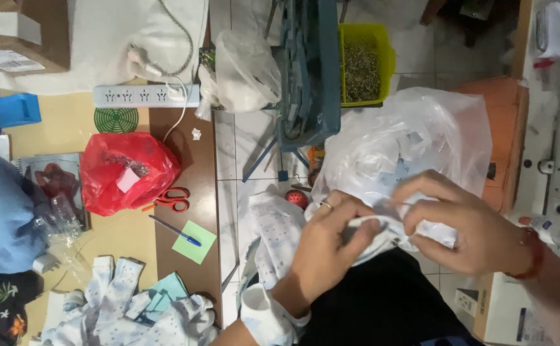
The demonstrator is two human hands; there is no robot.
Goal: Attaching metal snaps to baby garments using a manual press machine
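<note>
We hold the small white cloth piece over our lap, in front of the clear plastic bag. Our left hand and right hand both pinch it closed; we should keep the edge flat and tight.

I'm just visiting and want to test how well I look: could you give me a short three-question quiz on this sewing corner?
1. True or false: both hands pinch the same piece of white cloth.
2. What lies nearest the green paper note on the table? A) blue pen B) yellow crate C) power strip
3. What colour is the plastic bag beside the scissors?

Key:
1. True: the left hand and right hand both grip it.
2. A, the blue pen.
3. Red.
</note>
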